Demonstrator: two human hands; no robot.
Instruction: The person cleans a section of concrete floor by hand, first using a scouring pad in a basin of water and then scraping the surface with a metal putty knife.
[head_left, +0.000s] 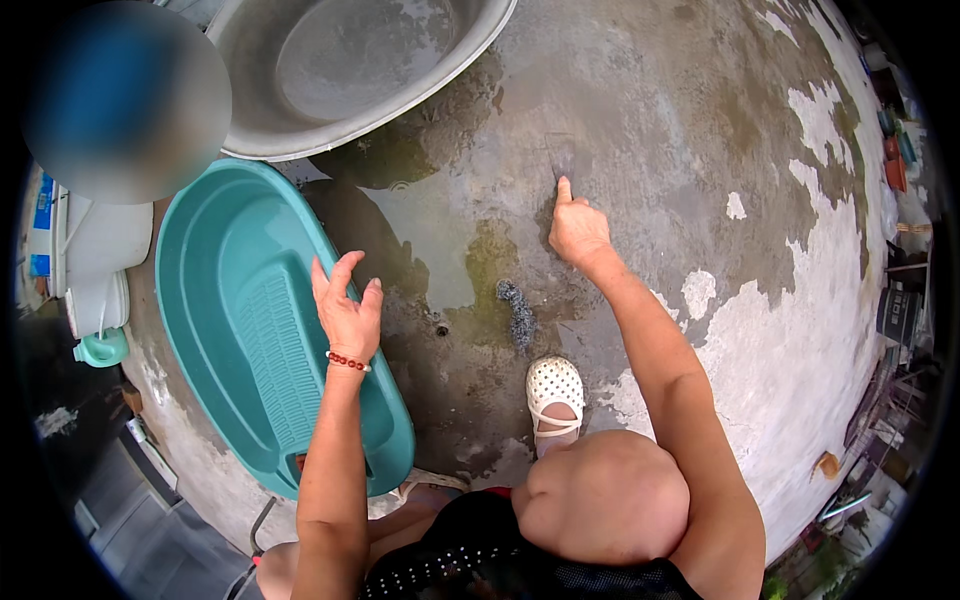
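Note:
My left hand (346, 315), with a beaded bracelet at the wrist, is over the right rim of a teal plastic washing basin (210, 360). Its fingers are spread with nothing between them. The basin has a ribbed washboard (277, 360) moulded into it and a little water inside. My right hand (581, 229) reaches forward low over the wet concrete floor, index finger stretched out and the others curled. A faint fan-shaped streak (562, 150) lies just beyond that fingertip; whether it is an object or a floor mark is unclear. A dark grey clump of mesh-like material (517, 315) lies between my hands.
A large metal basin (367, 60) stands at the far left. A blurred disc (127, 101) covers part of the upper left. White buckets (109, 232) and a green jug (103, 348) stand left. My shoe (555, 390) is beside peeling floor paint (795, 352). Assorted items line the right edge.

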